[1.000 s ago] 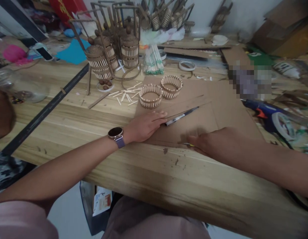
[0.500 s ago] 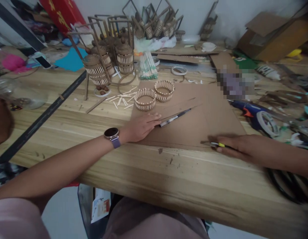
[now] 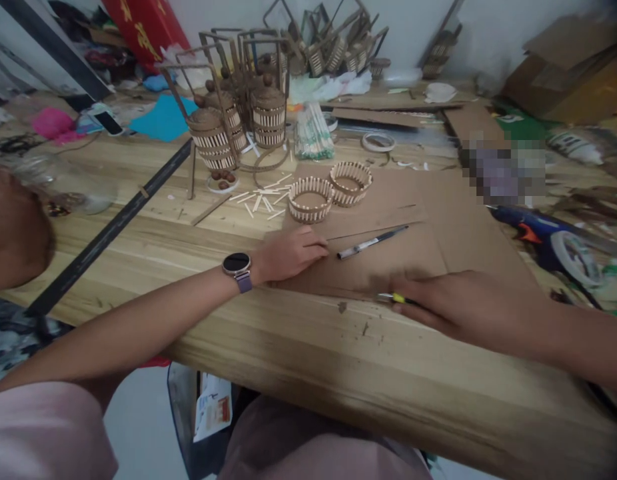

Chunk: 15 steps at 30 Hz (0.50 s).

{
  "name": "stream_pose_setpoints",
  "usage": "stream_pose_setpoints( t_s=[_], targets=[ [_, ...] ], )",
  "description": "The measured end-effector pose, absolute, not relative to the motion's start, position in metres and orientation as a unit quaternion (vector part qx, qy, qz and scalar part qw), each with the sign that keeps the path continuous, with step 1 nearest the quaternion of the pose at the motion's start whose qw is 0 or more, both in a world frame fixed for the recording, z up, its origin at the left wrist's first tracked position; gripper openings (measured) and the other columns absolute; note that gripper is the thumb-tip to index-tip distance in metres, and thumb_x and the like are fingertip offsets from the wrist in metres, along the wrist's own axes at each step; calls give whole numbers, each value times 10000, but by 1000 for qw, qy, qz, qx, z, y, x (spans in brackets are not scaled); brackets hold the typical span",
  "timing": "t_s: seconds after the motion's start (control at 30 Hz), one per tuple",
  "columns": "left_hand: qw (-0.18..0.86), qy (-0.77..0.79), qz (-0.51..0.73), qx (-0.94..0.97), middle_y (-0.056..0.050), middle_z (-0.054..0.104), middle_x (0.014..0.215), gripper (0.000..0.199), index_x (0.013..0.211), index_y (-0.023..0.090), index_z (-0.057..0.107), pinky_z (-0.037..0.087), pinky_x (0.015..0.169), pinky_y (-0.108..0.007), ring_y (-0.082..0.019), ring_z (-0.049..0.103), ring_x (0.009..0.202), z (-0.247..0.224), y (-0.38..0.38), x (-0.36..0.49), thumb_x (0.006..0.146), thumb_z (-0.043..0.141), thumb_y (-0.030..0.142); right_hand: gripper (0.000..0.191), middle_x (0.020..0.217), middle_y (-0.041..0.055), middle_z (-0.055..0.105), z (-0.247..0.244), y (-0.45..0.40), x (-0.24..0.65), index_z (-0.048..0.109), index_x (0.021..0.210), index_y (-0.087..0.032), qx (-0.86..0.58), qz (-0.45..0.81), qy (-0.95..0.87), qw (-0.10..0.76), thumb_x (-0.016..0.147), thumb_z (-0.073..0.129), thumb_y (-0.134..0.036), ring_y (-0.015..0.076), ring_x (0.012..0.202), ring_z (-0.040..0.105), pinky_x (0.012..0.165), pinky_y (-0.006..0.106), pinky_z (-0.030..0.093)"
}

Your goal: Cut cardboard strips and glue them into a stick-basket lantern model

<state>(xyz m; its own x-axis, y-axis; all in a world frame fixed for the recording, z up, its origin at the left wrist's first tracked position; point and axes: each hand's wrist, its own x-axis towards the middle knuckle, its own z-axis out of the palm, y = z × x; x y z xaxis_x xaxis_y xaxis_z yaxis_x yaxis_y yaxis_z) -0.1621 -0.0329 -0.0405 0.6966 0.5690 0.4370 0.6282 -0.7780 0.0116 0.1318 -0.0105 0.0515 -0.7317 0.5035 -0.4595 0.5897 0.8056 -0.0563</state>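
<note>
A sheet of brown cardboard (image 3: 468, 233) lies on the wooden table. My left hand (image 3: 291, 255) rests on its left part, fingers bent a little, holding nothing; a watch is on that wrist. In my right hand (image 3: 433, 300) is a craft knife (image 3: 399, 298) with a yellow and black handle. Its metal end points left, at the cardboard's near edge; the tip is blurred. A pen (image 3: 372, 242) lies on the sheet between my hands. Two round rings of small wooden sticks, a left one (image 3: 310, 200) and a right one (image 3: 351, 183), stand at the sheet's far left.
Loose sticks (image 3: 263, 199) lie left of the rings. Several small lidded baskets (image 3: 211, 143) with tall handles stand behind them. A long dark strip (image 3: 113, 227) crosses the left side. At right are a blue glue gun (image 3: 511, 217) and a tape roll (image 3: 576, 259).
My right hand has moved left with the craft knife along the cardboard's near edge. My left hand's fingers have drawn in a little. The whole view has shifted slightly.
</note>
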Motion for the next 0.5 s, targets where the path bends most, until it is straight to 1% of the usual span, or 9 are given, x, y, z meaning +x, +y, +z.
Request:
stream_pose_setpoints(
  t_s=[0.03, 0.1, 0.2, 0.27, 0.4, 0.5],
  targets=[
    [58, -326, -223, -917, -130, 711, 1121, 324, 1076, 112, 686, 549, 878, -363, -211, 611, 1008, -42, -33, -162, 1023, 376, 190, 311, 971, 73, 774, 52, -16, 114, 664, 1161, -242, 271, -112, 928, 228, 1015, 401, -321, 205, 815, 726, 651, 294, 474],
    [45, -335, -229, -913, -124, 712, 1133, 316, 1085, 122, 683, 528, 891, -388, -224, 587, 1011, -42, -32, -164, 1020, 386, 209, 282, 927, 78, 762, 50, -21, 83, 650, 1083, -211, 252, -102, 934, 232, 1013, 405, -333, 223, 790, 712, 609, 302, 431],
    [40, -355, -225, -907, -102, 711, 1166, 287, 1106, 154, 681, 491, 924, -440, -258, 541, 1072, -41, -33, -165, 1005, 425, 233, 266, 899, 75, 750, 41, -20, 50, 636, 1079, -194, 241, -59, 943, 221, 1002, 434, -350, 231, 751, 695, 560, 299, 375],
    [23, -364, -229, -902, -91, 705, 1189, 279, 1113, 169, 682, 478, 948, -446, -264, 521, 1118, -41, -33, -165, 1003, 438, 245, 275, 943, 90, 745, 35, -17, 37, 649, 1076, -187, 220, -20, 954, 202, 1002, 437, -345, 235, 782, 693, 588, 303, 386],
    [-19, -363, -239, -901, -88, 683, 1257, 300, 1156, 171, 677, 471, 1001, -438, -256, 507, 1178, -45, -28, -164, 1013, 422, 243, 329, 1037, 146, 732, 32, -15, 25, 694, 1028, -170, 176, 38, 966, 187, 1007, 421, -352, 288, 938, 681, 723, 347, 442],
    [-34, -363, -232, -902, -77, 661, 1311, 306, 1206, 193, 665, 469, 1018, -446, -254, 510, 1198, -49, -25, -163, 1012, 434, 246, 349, 1048, 154, 730, 33, -16, 21, 704, 1049, -172, 173, 42, 966, 188, 1006, 412, -359, 299, 910, 683, 720, 365, 457]
  ],
)
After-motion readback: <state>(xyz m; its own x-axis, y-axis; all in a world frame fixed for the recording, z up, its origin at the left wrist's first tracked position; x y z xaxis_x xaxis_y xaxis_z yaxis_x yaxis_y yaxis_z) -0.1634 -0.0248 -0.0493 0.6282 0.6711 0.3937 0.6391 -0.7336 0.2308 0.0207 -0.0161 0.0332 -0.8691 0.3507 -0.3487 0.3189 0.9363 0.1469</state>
